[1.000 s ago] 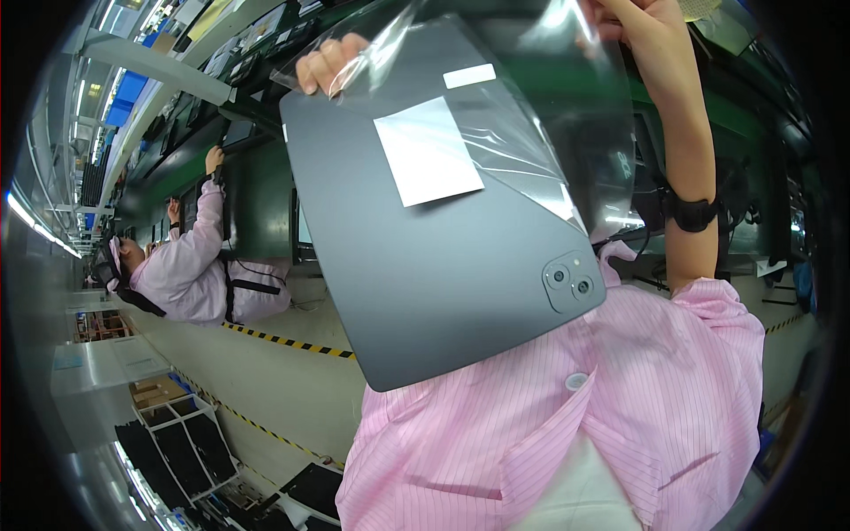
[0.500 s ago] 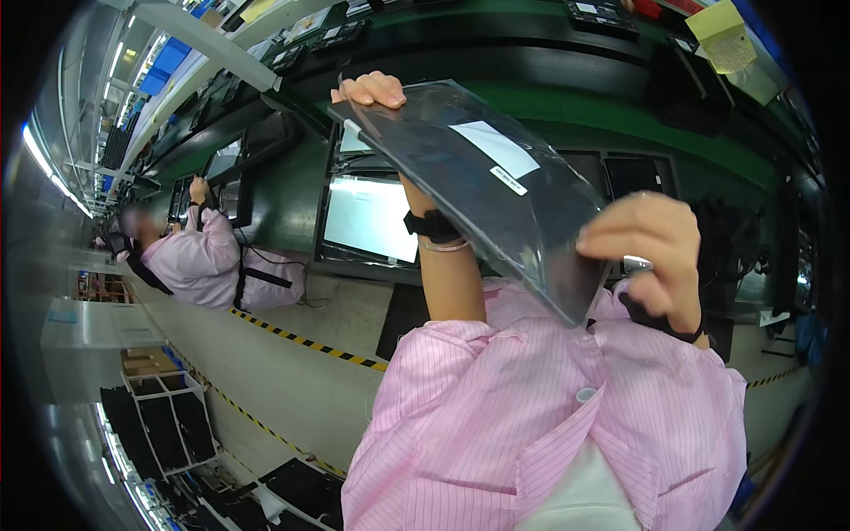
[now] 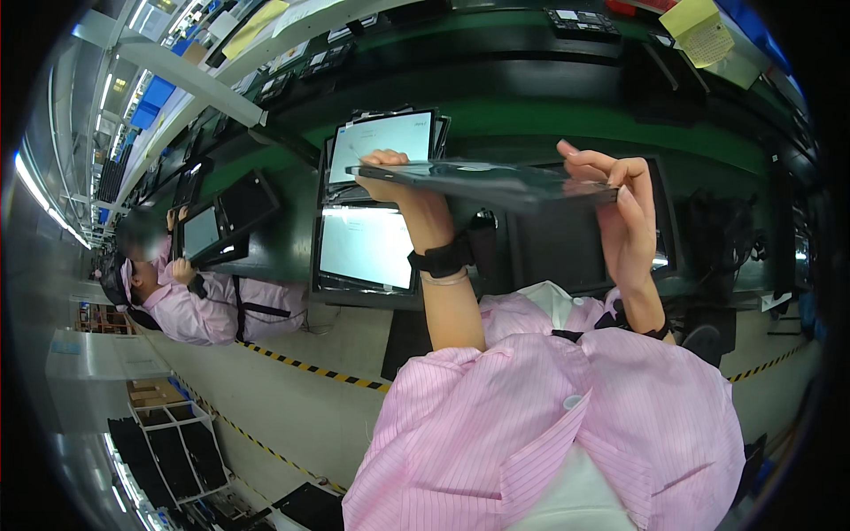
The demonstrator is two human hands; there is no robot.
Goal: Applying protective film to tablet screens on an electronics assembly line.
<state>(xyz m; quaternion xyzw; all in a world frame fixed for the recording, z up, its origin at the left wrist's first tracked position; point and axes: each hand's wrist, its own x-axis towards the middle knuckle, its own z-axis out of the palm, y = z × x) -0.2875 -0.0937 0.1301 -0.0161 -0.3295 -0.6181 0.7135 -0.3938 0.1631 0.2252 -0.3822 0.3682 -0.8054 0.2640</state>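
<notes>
A thin dark flat panel (image 3: 505, 184), with glossy clear film along it, is held up over the bench and seen almost edge-on. My left hand (image 3: 386, 166) grips its left end, the fingers curled over the top edge. At the opposite end my right hand (image 3: 627, 190) pinches the corner between thumb and fingers. Below and left of the panel lies a lit white screen (image 3: 367, 248). Another lit screen (image 3: 381, 142) lies beyond it, partly behind my left hand. Under the panel, a dark flat unit (image 3: 562, 248) rests on the bench.
A co-worker (image 3: 195, 301) in pink handles a screen unit (image 3: 221, 226) at the left. Dark cables (image 3: 722, 239) bunch at the right. A metal shelf post (image 3: 190, 80) crosses the upper left. Yellow paper (image 3: 699, 34) hangs at the upper right.
The panel has tipped from showing its broad labelled face to nearly edge-on and level. Both hands still hold it; the left has come lower. The farther lit screen is now in fuller view.
</notes>
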